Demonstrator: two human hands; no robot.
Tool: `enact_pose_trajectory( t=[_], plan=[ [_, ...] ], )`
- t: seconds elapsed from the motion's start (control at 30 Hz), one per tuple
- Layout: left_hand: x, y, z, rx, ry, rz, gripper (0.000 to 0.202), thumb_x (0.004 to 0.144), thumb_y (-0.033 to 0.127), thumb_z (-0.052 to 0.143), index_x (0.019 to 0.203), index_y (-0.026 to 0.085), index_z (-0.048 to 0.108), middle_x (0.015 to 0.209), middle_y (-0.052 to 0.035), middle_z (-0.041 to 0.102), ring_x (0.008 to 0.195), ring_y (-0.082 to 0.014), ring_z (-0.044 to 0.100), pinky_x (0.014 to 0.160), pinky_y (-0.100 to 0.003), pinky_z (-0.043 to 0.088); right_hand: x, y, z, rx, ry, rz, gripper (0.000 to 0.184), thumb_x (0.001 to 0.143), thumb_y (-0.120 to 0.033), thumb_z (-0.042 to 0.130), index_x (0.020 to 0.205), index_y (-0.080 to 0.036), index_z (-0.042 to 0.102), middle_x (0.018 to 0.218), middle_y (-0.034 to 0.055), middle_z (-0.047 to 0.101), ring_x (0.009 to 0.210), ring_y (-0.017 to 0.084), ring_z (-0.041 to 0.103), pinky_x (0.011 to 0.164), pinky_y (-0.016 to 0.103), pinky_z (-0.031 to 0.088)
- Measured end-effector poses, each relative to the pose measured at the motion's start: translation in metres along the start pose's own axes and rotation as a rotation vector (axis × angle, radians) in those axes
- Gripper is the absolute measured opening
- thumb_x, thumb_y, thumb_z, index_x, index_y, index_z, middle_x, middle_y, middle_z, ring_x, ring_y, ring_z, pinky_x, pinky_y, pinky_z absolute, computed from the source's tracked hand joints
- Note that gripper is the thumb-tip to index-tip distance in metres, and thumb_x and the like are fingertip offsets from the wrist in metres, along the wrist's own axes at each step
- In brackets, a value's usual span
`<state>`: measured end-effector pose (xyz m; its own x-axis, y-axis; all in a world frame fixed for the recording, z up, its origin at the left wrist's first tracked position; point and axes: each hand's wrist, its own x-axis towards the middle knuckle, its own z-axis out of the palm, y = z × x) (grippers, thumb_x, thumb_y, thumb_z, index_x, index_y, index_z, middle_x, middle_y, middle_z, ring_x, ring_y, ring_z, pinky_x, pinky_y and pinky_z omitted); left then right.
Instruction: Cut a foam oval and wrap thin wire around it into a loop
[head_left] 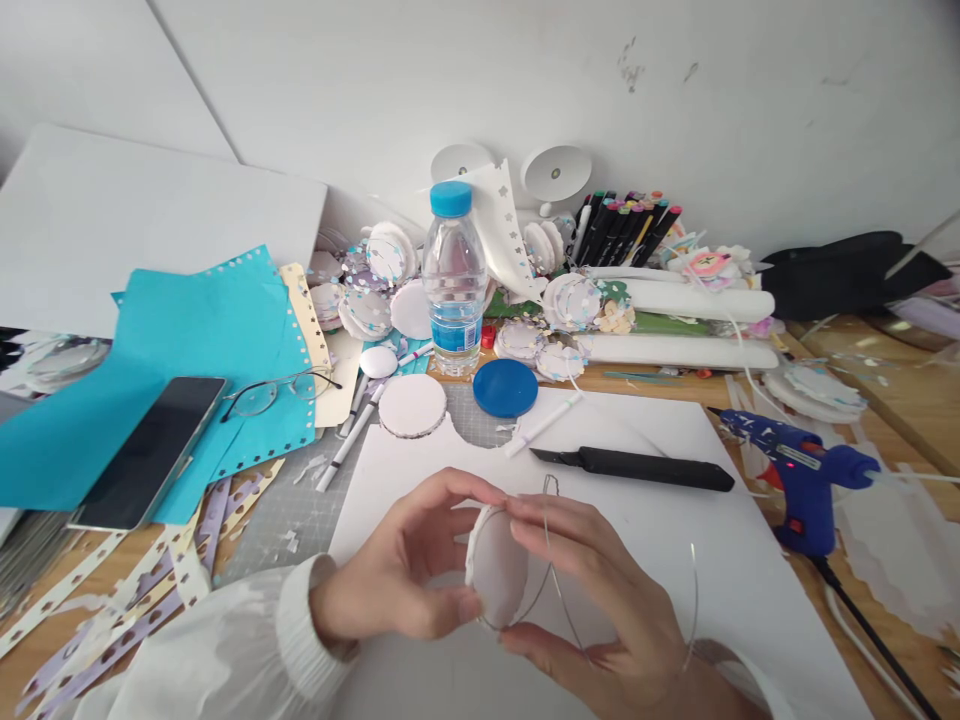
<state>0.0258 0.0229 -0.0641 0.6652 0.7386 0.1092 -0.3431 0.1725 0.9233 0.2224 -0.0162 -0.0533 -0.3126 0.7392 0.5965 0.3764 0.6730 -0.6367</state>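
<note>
My left hand (409,570) and my right hand (600,600) meet low in the middle of the view, over a large white sheet (675,540). Both pinch a white foam disc (496,568) held on edge between them, left thumb and fingers on its left rim, right fingers on its top and bottom. A thin bent wire (553,560) loops round the disc and runs over my right hand, one end curving out to the right. A second white disc (412,405) lies on the cutting mat beyond the sheet.
A black craft knife (634,466) and a white pen (541,424) lie on the sheet. A blue glue gun (802,472) stands at right. A water bottle (453,280), blue lid (505,387), phone (150,450), glasses (277,390), turquoise paper (202,340) and markers (626,225) crowd the back.
</note>
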Motion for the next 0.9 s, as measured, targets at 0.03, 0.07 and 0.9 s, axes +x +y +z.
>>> enact_pose_trajectory(
  t=[0.03, 0.07, 0.9],
  plan=[
    [0.0003, 0.0002, 0.0004, 0.007, 0.003, 0.005, 0.049, 0.074, 0.024, 0.070, 0.119, 0.023, 0.050, 0.112, -0.0100, 0.058, 0.102, -0.0245, 0.057, 0.080, -0.035, 0.047, -0.0009, 0.0000, 0.0005, 0.002, 0.002, -0.001, 0.039, 0.091, -0.026, 0.061, 0.128, -0.016, 0.052, 0.119, 0.0135, 0.062, 0.114, 0.028, 0.057, 0.093, 0.043, 0.052],
    [0.0005, 0.0004, 0.0008, 0.012, 0.006, 0.010, 0.048, 0.074, 0.023, 0.069, 0.118, 0.023, 0.050, 0.111, -0.0100, 0.058, 0.102, -0.0246, 0.057, 0.080, -0.035, 0.047, -0.0019, -0.0001, 0.0008, 0.002, -0.002, 0.004, 0.040, 0.091, -0.025, 0.061, 0.128, -0.016, 0.052, 0.120, 0.0132, 0.062, 0.115, 0.028, 0.056, 0.095, 0.042, 0.052],
    [0.0010, 0.0026, 0.0003, 0.022, -0.021, -0.002, 0.054, 0.067, 0.022, 0.071, 0.117, 0.022, 0.049, 0.113, -0.0105, 0.055, 0.102, -0.0247, 0.055, 0.080, -0.035, 0.046, -0.0041, -0.0039, -0.0024, 0.006, -0.036, 0.039, 0.030, 0.088, -0.019, 0.063, 0.118, -0.019, 0.057, 0.120, 0.0102, 0.065, 0.116, 0.023, 0.059, 0.098, 0.035, 0.052]
  ],
)
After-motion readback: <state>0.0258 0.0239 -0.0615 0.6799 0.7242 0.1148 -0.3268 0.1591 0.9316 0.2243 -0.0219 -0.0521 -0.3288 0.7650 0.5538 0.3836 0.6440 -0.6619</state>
